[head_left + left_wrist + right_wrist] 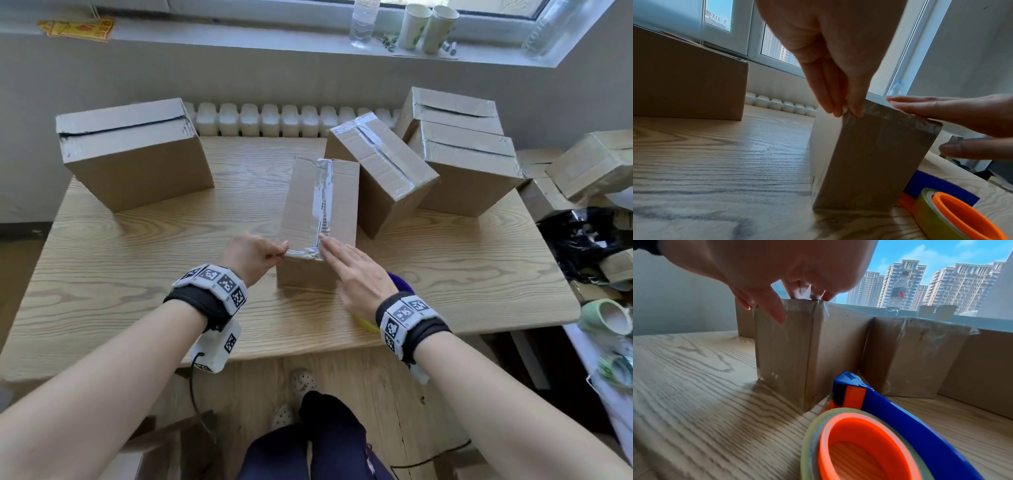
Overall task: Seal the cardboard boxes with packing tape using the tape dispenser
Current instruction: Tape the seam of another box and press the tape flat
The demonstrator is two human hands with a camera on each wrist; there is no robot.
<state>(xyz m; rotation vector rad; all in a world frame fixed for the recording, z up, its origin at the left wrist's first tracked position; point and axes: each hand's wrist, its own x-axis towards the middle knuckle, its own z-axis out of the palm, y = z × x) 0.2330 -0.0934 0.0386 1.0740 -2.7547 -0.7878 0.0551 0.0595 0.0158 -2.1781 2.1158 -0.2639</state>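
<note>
A small cardboard box [308, 205] stands at the middle of the wooden table [137, 274]. Clear packing tape [324, 198] runs along its top seam and across its near edge. My left hand [282, 250] pinches the tape end [845, 112] at the box's near left top corner. Flat on the near top edge lies my right hand [334, 255], its fingers [920, 105] straight on the tape. The blue and orange tape dispenser [879, 426] lies on the table just right of the box, below my right wrist and mostly hidden in the head view.
A large box [133, 154] stands at the back left. A taped box [380, 171] leans right of the small one, with stacked boxes [462, 164] behind it. Bags and more boxes [589, 219] crowd the table's right side. A bottle [363, 20] and cups stand on the windowsill.
</note>
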